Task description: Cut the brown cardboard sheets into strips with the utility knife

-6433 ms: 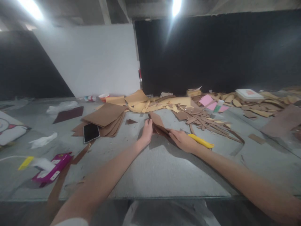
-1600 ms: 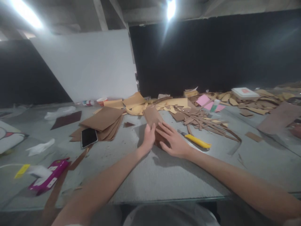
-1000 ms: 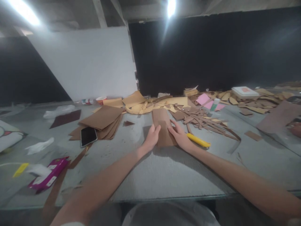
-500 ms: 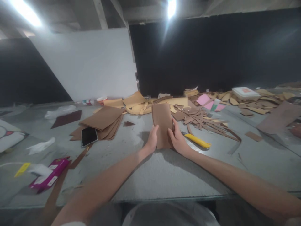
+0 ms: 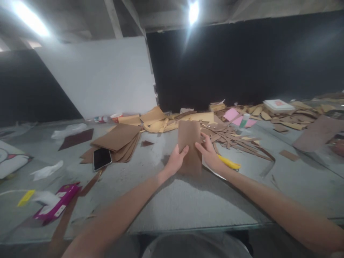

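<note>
Between my two hands a brown rectangular sheet, leather-like, is held up with its lower end close to the tabletop. My left hand grips its left edge, thumb laid on the near face. On the opposite edge, my right hand is closed with its thumb against the same face; the fingers reach behind, partly hidden. A yellow utility knife lies just beyond my right wrist, its front part covered by the hand. Thin brown strips are heaped past the right hand.
Left of centre, a phone rests on a stack of brown sheets. A magenta tissue pack lies nearer the table's front edge. Tan scraps line the back, with a glue stick and a white box on the right.
The brown sheet has shifted slightly right and toward me, still in both hands. My right hand now covers more of the yellow knife, and my left thumb lies further across the sheet.
</note>
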Demonstrator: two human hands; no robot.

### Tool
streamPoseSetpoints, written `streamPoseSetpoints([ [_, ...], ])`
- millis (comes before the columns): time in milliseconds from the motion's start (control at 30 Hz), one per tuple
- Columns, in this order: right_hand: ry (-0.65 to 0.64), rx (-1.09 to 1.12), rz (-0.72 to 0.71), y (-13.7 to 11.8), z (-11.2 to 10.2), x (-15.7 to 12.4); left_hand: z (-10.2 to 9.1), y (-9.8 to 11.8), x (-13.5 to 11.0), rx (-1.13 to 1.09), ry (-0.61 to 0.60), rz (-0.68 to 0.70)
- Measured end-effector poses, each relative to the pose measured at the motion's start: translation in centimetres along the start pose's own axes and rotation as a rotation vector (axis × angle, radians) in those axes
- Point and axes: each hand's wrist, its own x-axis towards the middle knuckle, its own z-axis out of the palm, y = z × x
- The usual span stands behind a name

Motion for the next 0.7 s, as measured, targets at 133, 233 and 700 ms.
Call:
streamPoseSetpoints([
  [133,0.171,0.139,0.071,-0.8,-2.5,2.0,0.2,0.0,-0.7,0.013,-0.237,-0.065],
  [233,0.170,0.164,0.138,-1.4,-4.2,3.0,0.2,0.1,-1.0,0.037,-0.326,-0.074],
  [700,0.084,-0.080,0.078,-2.7,-6.3,3.5,-0.5,0.6,-1.0,0.179,-0.378,-0.022],
])
